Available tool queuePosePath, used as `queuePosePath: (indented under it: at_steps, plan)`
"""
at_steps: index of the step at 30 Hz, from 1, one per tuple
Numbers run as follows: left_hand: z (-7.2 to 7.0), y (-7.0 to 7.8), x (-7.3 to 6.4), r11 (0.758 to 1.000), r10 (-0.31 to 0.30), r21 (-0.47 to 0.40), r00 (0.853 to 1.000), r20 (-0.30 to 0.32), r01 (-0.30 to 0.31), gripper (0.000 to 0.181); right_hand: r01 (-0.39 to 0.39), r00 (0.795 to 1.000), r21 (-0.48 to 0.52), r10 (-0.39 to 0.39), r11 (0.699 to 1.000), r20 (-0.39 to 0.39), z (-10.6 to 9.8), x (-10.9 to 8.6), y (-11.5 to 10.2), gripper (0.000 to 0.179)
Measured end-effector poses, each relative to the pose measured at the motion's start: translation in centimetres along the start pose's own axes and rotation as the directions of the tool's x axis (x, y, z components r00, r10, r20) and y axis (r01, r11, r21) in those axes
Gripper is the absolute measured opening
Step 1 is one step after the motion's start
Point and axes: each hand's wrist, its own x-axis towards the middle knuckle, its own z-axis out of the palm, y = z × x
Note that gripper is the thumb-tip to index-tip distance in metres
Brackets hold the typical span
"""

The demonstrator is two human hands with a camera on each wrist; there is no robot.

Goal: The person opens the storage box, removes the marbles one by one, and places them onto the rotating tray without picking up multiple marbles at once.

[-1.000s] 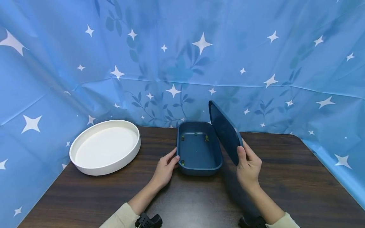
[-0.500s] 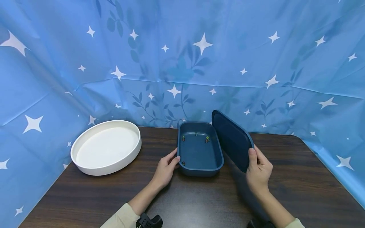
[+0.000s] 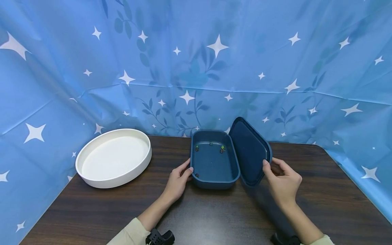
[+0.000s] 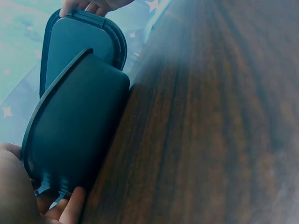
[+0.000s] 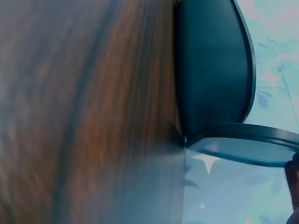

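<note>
A dark blue rectangular box (image 3: 215,170) with rounded corners stands uncovered on the table. Several tiny brown-green pieces, too small to identify, lie inside, one of them (image 3: 222,149) near the back right. My left hand (image 3: 177,182) holds the box's left wall, thumb at the rim and fingers along the side. Tilted up against the box's right side is its matching blue lid (image 3: 249,153). My right hand (image 3: 283,182) pinches the lid's right edge between thumb and fingers. In the left wrist view the lid (image 4: 77,44) shows behind the box (image 4: 81,116).
A round white tray (image 3: 113,158) with a raised rim sits at the left of the dark wooden table (image 3: 122,211). A blue star-patterned cloth (image 3: 171,68) hangs right behind the table's back edge.
My right hand has moved right with the lid, tilting it outward and lowering it beside the box. The left hand and the box have stayed in place.
</note>
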Motion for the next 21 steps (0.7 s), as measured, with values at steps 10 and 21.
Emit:
queuePosePath:
  at_steps: [10,21]
  plan:
    - [0.0,0.1,0.0,1.000,-0.005,0.006,1.000,-0.003,0.005,0.050,-0.097,0.949,-0.292,0.177,0.951,0.260,-1.6,2.0,-0.1,0.015]
    - [0.0,0.3,0.0,1.000,-0.021,0.013,1.000,-0.007,0.021,0.048,-0.053,0.852,-0.475,0.288,0.878,0.437,-3.8,4.5,-0.6,0.052]
